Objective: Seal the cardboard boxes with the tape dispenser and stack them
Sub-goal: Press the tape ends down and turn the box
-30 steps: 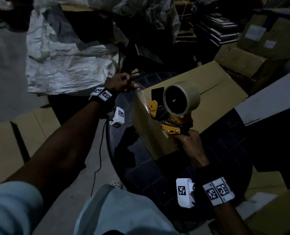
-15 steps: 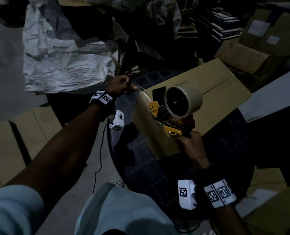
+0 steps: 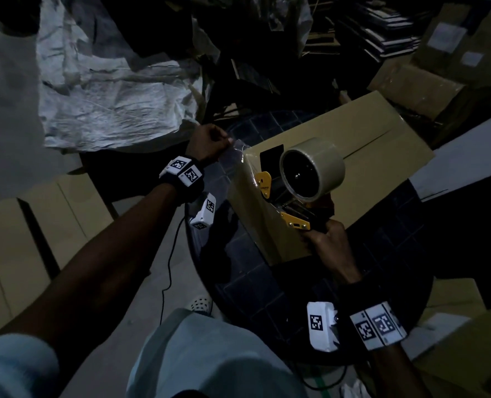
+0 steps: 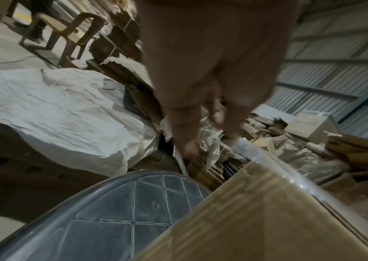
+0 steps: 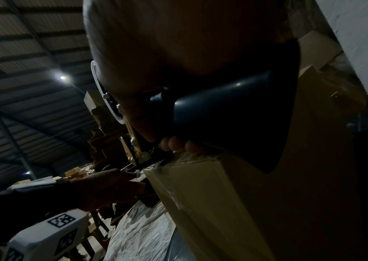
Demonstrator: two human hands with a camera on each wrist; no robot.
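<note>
Cardboard box [image 3: 350, 156]: we are seeing it lying closed on the dark round table [image 3: 267, 288], up at about 1 o'clock from the middle of the head view, its top seam running away toward 2 o'clock.
Tape dispenser [image 3: 298, 193]: we are seeing it sitting at the box's near corner, its yellow frame touching the cardboard and the roll of clear tape [image 3: 312, 169] facing the camera.
Tape strip [image 3: 234, 150]: we are seeing a clear length running from the dispenser's front out past the box's 9 o'clock edge; in the left wrist view it is lying shiny along the box's edge [image 4: 274, 164].
Right hand [image 3: 326, 242]: we are watching it holding the dispenser from 5 o'clock, its fingers [image 5: 179, 144] wrapping tight around the dark handle [image 5: 223, 116].
Left hand [image 3: 208, 143]: we are watching it pinching the strip's free end at 9 o'clock of the box, fingertips pressing together on the tape.
Table: we are seeing its patterned top showing at 7 o'clock of the box.
Surroundings: we are seeing flat cardboard sheets [image 3: 31, 239] lying at 8 o'clock on the floor, a crumpled white sack [image 3: 115, 101] at 11 o'clock, more cartons [image 3: 462, 44] at 2 o'clock.
</note>
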